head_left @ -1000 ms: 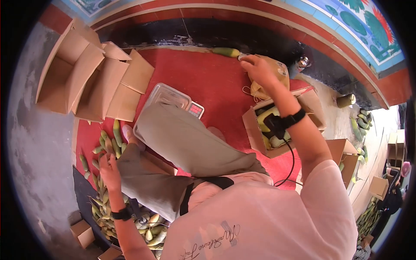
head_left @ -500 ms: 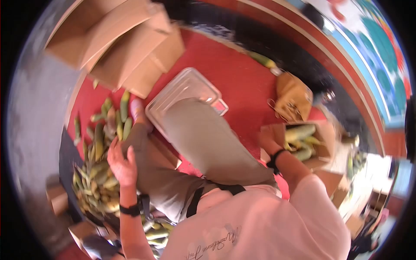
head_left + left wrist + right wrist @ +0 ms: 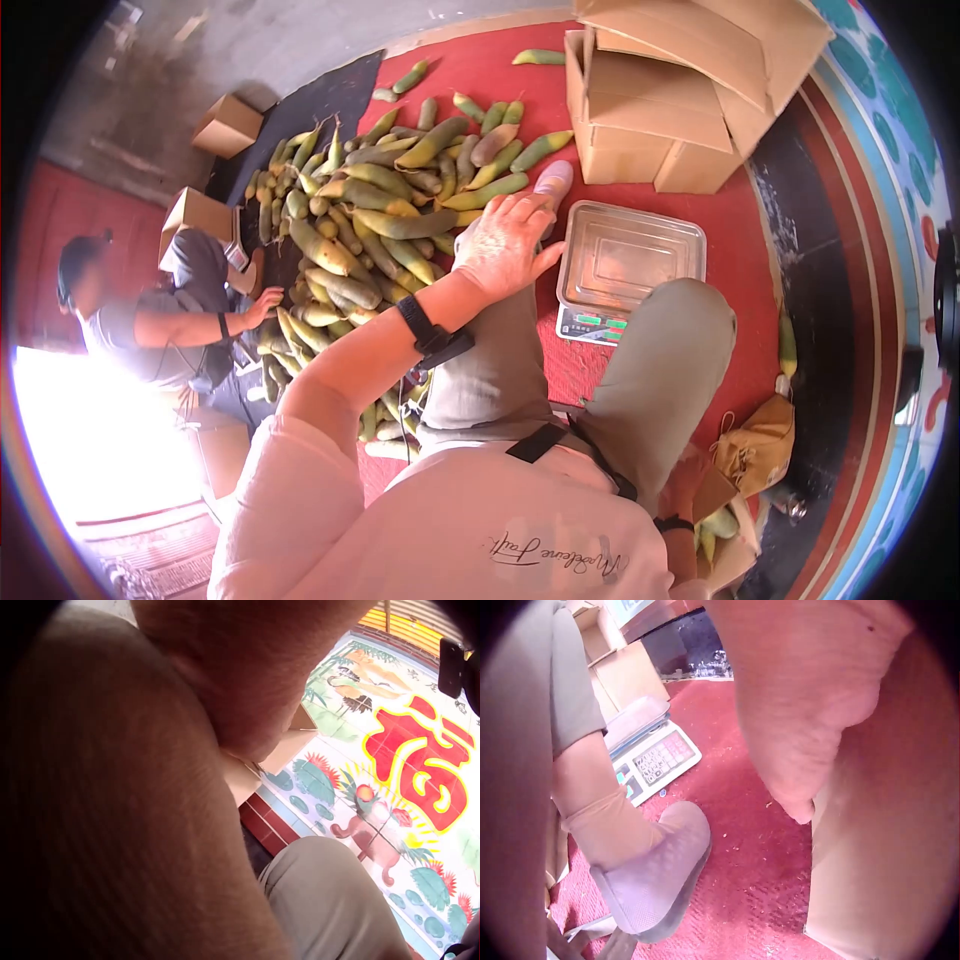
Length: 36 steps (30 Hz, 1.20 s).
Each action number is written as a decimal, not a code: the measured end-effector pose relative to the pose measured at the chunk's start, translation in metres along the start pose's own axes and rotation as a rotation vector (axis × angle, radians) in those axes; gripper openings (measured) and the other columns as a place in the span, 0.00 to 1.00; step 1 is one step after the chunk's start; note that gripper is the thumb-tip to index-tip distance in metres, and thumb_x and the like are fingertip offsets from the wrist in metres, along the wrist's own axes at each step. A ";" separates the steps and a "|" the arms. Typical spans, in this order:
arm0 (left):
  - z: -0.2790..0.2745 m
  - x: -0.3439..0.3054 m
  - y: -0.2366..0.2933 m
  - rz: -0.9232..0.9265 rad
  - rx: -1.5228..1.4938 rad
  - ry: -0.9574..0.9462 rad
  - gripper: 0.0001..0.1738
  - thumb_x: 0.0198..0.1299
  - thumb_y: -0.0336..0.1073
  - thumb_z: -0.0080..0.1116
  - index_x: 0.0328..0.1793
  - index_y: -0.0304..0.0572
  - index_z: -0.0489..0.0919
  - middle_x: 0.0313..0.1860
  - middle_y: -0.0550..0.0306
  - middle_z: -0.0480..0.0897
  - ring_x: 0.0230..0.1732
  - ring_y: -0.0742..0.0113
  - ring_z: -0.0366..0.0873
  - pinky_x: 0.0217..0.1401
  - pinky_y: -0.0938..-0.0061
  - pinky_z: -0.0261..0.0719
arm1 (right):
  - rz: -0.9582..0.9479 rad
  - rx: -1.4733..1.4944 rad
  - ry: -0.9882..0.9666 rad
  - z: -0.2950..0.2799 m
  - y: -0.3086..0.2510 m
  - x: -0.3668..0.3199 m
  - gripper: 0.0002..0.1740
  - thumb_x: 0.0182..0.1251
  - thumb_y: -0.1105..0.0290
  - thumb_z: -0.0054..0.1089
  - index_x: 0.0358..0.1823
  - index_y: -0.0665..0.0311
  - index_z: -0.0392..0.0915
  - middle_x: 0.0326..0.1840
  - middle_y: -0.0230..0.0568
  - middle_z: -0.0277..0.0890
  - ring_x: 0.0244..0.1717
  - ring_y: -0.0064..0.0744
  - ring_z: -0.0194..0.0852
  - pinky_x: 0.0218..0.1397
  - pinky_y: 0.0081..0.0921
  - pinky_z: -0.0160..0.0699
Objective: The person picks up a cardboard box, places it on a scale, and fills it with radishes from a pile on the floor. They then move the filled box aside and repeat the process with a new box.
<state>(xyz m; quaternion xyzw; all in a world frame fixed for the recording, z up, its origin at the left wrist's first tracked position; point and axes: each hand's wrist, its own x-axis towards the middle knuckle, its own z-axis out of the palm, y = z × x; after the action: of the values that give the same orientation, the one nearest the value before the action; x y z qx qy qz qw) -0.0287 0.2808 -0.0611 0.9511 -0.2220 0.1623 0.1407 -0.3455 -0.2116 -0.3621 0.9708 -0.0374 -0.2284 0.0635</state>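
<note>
In the head view my left hand (image 3: 505, 245) reaches over my left shin, fingers fairly straight and thumb spread, with nothing held. Beyond and left of it lies a large heap of long green radishes (image 3: 405, 225), some tapering to pale tips. My right hand (image 3: 688, 475) is low beside my other leg, against an open cardboard box (image 3: 733, 562) with radishes inside. In the right wrist view that right hand (image 3: 802, 712) lies along the box's side (image 3: 885, 840); its fingers are mostly hidden, so I cannot tell whether they grip.
A digital scale (image 3: 590, 325) with a clear plastic tray (image 3: 632, 250) stands on the red carpet. Empty cardboard boxes (image 3: 655, 130) are stacked behind. Another person (image 3: 160, 325) sits left of the heap. A cloth bag (image 3: 757, 445) and a single radish (image 3: 787, 345) lie by the wall.
The head view has swung left toward the heap, and the other person is now fully in sight. My right hand came down from near the cloth bag to the box. The left hand reaches farther forward.
</note>
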 end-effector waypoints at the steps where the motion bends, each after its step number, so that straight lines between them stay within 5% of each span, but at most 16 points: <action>1: 0.000 -0.001 0.000 -0.014 0.009 0.007 0.20 0.50 0.43 0.60 0.45 0.37 0.73 0.52 0.50 0.73 0.54 0.52 0.69 0.57 0.61 0.65 | 0.008 0.021 0.001 0.005 0.006 0.000 0.23 0.47 0.51 0.55 0.39 0.60 0.80 0.53 0.44 0.72 0.64 0.44 0.56 0.73 0.47 0.31; 4: 0.003 -0.001 0.000 -0.009 0.042 0.018 0.21 0.50 0.44 0.59 0.45 0.38 0.73 0.51 0.50 0.73 0.53 0.52 0.69 0.58 0.61 0.65 | -0.050 -0.305 -0.140 -0.015 0.017 -0.019 0.24 0.50 0.50 0.52 0.42 0.58 0.80 0.55 0.42 0.71 0.65 0.43 0.54 0.74 0.44 0.29; 8: 0.006 -0.001 -0.001 0.029 0.039 0.061 0.21 0.51 0.44 0.59 0.45 0.38 0.73 0.51 0.50 0.73 0.53 0.54 0.69 0.58 0.62 0.64 | -0.025 -0.293 -0.145 -0.004 0.043 -0.063 0.25 0.51 0.51 0.50 0.44 0.58 0.80 0.58 0.42 0.69 0.67 0.41 0.52 0.74 0.43 0.26; 11: 0.004 0.000 0.000 0.033 0.042 0.038 0.21 0.50 0.44 0.59 0.45 0.38 0.73 0.51 0.50 0.73 0.54 0.54 0.69 0.59 0.62 0.64 | 0.035 -0.220 -0.332 0.029 0.070 -0.104 0.23 0.52 0.53 0.49 0.45 0.57 0.80 0.62 0.42 0.66 0.70 0.39 0.48 0.75 0.42 0.22; 13: 0.007 0.001 0.001 0.049 0.035 0.067 0.21 0.50 0.43 0.59 0.46 0.38 0.73 0.51 0.50 0.73 0.53 0.54 0.70 0.58 0.62 0.64 | 0.010 -0.302 0.056 0.075 0.094 -0.134 0.22 0.52 0.54 0.49 0.42 0.58 0.81 0.57 0.44 0.71 0.66 0.40 0.57 0.74 0.46 0.26; 14: 0.007 0.001 0.001 0.054 0.032 0.072 0.21 0.50 0.43 0.59 0.46 0.38 0.73 0.51 0.50 0.73 0.53 0.54 0.70 0.58 0.62 0.64 | 0.016 -0.303 0.060 0.082 0.101 -0.136 0.22 0.52 0.54 0.49 0.42 0.58 0.81 0.57 0.44 0.71 0.66 0.40 0.57 0.74 0.46 0.26; 19: 0.004 0.000 0.004 0.035 0.009 0.063 0.20 0.50 0.43 0.59 0.45 0.38 0.74 0.51 0.50 0.73 0.53 0.54 0.69 0.58 0.62 0.64 | 0.271 -0.045 -0.790 0.003 0.089 -0.141 0.19 0.56 0.58 0.49 0.40 0.64 0.80 0.51 0.49 0.74 0.56 0.45 0.70 0.61 0.48 0.61; 20: 0.005 0.001 0.004 0.033 0.012 0.061 0.20 0.50 0.43 0.60 0.45 0.38 0.74 0.51 0.50 0.73 0.53 0.54 0.69 0.58 0.62 0.64 | 0.296 -0.037 -0.775 0.005 0.097 -0.133 0.19 0.56 0.58 0.49 0.40 0.64 0.80 0.51 0.49 0.74 0.56 0.45 0.70 0.61 0.48 0.61; 22: 0.006 0.000 0.003 0.036 0.008 0.057 0.19 0.50 0.43 0.60 0.42 0.38 0.74 0.51 0.50 0.73 0.53 0.53 0.69 0.58 0.61 0.64 | 0.236 0.239 -0.487 0.015 0.119 -0.112 0.21 0.55 0.54 0.50 0.35 0.65 0.80 0.39 0.52 0.77 0.46 0.49 0.75 0.55 0.42 0.68; 26: 0.005 0.000 0.002 0.054 -0.004 0.077 0.19 0.49 0.44 0.59 0.42 0.38 0.73 0.51 0.50 0.73 0.52 0.53 0.69 0.57 0.61 0.65 | 0.242 0.322 -0.154 -0.087 0.105 -0.021 0.21 0.57 0.54 0.49 0.35 0.66 0.79 0.35 0.53 0.77 0.43 0.51 0.74 0.48 0.43 0.72; 27: 0.005 -0.001 0.001 0.046 -0.016 0.074 0.19 0.49 0.44 0.59 0.42 0.38 0.73 0.51 0.50 0.72 0.53 0.53 0.69 0.57 0.61 0.65 | 0.087 0.264 -0.042 -0.098 0.111 0.012 0.18 0.58 0.57 0.49 0.33 0.66 0.78 0.33 0.53 0.77 0.39 0.53 0.75 0.46 0.45 0.72; 28: 0.004 -0.002 0.001 0.037 -0.027 0.071 0.20 0.50 0.44 0.59 0.43 0.38 0.73 0.52 0.50 0.72 0.53 0.53 0.69 0.57 0.61 0.65 | 0.139 0.285 0.136 -0.132 0.101 0.033 0.15 0.58 0.59 0.49 0.29 0.64 0.77 0.33 0.51 0.76 0.36 0.53 0.75 0.42 0.45 0.72; 30: 0.004 -0.006 -0.001 0.025 -0.032 0.074 0.20 0.50 0.44 0.59 0.43 0.38 0.73 0.52 0.49 0.72 0.54 0.52 0.69 0.58 0.61 0.64 | -0.199 -0.015 0.340 -0.192 0.094 0.096 0.10 0.55 0.64 0.54 0.27 0.64 0.74 0.30 0.53 0.75 0.33 0.55 0.73 0.33 0.44 0.72; 31: 0.004 -0.008 -0.004 0.028 -0.048 0.082 0.19 0.50 0.45 0.59 0.42 0.38 0.73 0.52 0.49 0.72 0.54 0.51 0.69 0.58 0.60 0.65 | 0.004 0.344 0.410 -0.287 0.043 0.094 0.09 0.54 0.66 0.55 0.31 0.64 0.75 0.31 0.54 0.75 0.34 0.55 0.74 0.33 0.44 0.72; 33: -0.001 -0.009 -0.006 0.026 -0.092 0.111 0.18 0.51 0.45 0.59 0.39 0.38 0.75 0.51 0.48 0.73 0.54 0.51 0.69 0.57 0.60 0.65 | -0.164 0.595 0.604 -0.370 0.011 0.123 0.12 0.57 0.70 0.54 0.41 0.68 0.75 0.35 0.57 0.75 0.39 0.52 0.76 0.41 0.37 0.74; 36: -0.005 -0.014 -0.012 -0.026 -0.086 0.067 0.18 0.51 0.46 0.58 0.37 0.37 0.76 0.51 0.48 0.74 0.53 0.51 0.70 0.58 0.60 0.66 | -0.325 0.699 0.812 -0.468 -0.030 0.160 0.14 0.60 0.69 0.53 0.43 0.71 0.74 0.39 0.51 0.77 0.42 0.42 0.77 0.47 0.29 0.72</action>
<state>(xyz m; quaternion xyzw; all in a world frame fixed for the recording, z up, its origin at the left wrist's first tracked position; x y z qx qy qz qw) -0.0361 0.2978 -0.0643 0.9410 -0.2114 0.1827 0.1908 0.0079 -0.1487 -0.0213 0.9374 0.0665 0.1831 -0.2888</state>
